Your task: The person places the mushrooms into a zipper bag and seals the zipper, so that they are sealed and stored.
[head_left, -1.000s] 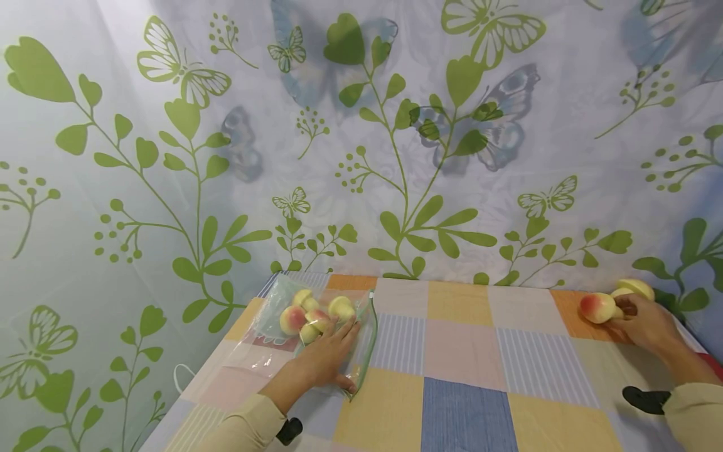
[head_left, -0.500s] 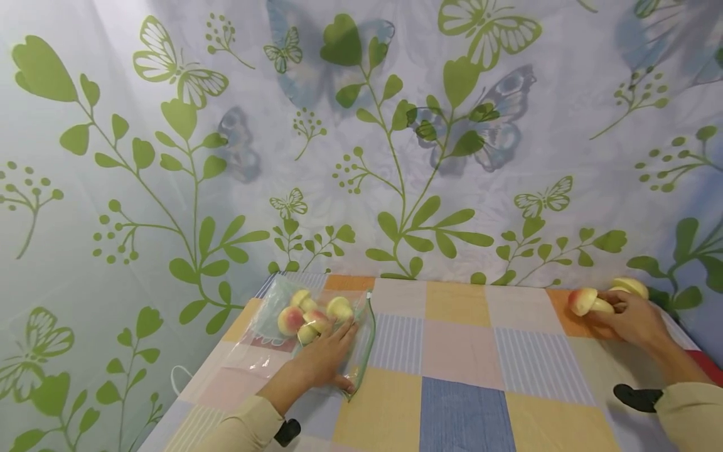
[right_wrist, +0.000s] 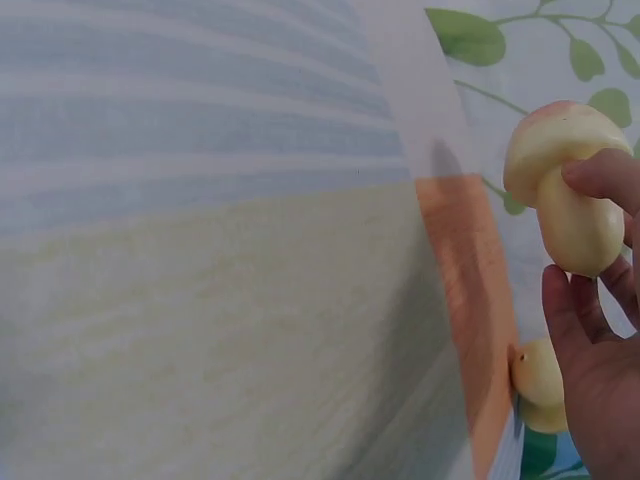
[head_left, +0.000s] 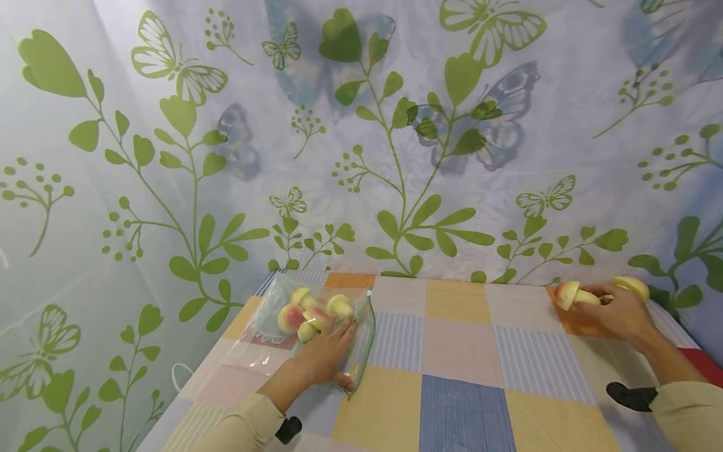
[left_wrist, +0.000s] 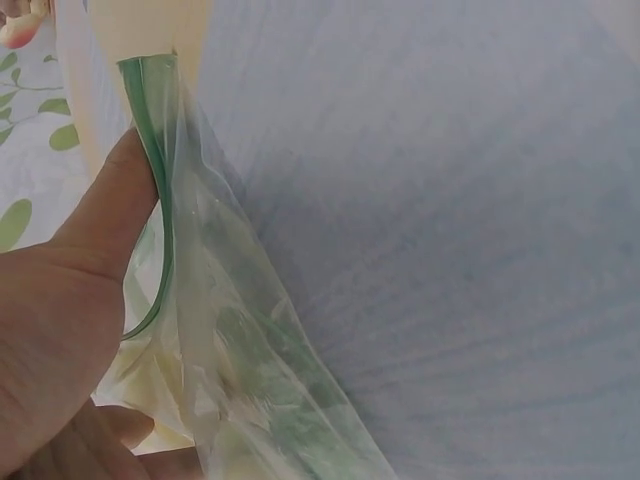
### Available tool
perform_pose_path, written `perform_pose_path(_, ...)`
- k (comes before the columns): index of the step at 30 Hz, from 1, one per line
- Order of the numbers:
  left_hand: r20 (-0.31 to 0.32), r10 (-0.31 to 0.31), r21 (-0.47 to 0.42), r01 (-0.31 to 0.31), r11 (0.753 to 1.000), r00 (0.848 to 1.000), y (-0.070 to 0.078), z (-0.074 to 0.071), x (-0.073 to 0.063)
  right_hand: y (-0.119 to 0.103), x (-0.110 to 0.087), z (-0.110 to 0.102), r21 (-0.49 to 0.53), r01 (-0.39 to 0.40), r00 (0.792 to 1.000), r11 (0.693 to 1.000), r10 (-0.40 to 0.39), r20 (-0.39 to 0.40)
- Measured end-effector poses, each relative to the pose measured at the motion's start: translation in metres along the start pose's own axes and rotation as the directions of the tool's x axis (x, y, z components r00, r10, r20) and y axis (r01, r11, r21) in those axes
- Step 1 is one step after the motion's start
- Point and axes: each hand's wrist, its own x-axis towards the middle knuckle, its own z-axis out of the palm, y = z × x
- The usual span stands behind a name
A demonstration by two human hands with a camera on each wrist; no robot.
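A clear plastic zip bag with a green zip edge lies on the left of the table. Several toy mushrooms, cream with pinkish-red caps, are inside it. My left hand rests on the bag with fingers spread. In the left wrist view its thumb touches the green edge. At the far right, my right hand pinches another toy mushroom by its stem. The right wrist view shows this mushroom upright between thumb and fingertips, cap up. A yellow mushroom sits behind that hand, partly hidden.
A patchwork-patterned cloth covers the table. Behind it hangs a curtain printed with leaves and butterflies. Something red shows at the right edge. A white loop is at the table's left side.
My right hand has moved left with the mushroom, turning its cap leftward and up and away from the mushroom behind. The left hand stays on the bag.
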Motion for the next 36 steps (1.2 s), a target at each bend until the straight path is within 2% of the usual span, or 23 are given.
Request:
perform_pose_path(5,-0.024,0.008,0.017,-0.007,1.0,1.0,0.001,0.001,0.002,-0.009,0.0,0.004,0.02,0.006,0.999,1.0,-0.006,0.035)
perform_pose_path(13,-0.063,-0.004,-0.011,0.003,1.0,0.998,0.003,0.003,0.005,-0.026,-0.005,0.013,0.098,-0.026,0.989,0.995,0.011,0.147)
perform_pose_path(18,-0.055,-0.024,-0.007,0.024,1.0,0.998,0.003,0.003,0.006,-0.038,-0.005,0.018,0.133,-0.023,0.987,0.991,0.001,0.162)
perform_pose_path(22,-0.059,-0.012,0.022,0.013,1.0,0.998,0.004,0.003,0.007,-0.046,-0.005,0.023,0.132,0.001,0.99,0.991,-0.02,0.143)
perform_pose_path(30,-0.064,-0.002,0.028,0.003,1.0,0.998,0.005,0.001,0.006,-0.058,-0.008,0.03,0.197,-0.041,0.975,0.98,-0.004,0.221)
perform_pose_path(36,-0.065,0.01,0.055,-0.006,0.998,0.998,0.005,0.001,0.006,-0.064,-0.009,0.038,0.171,0.019,0.98,0.985,-0.053,0.194)
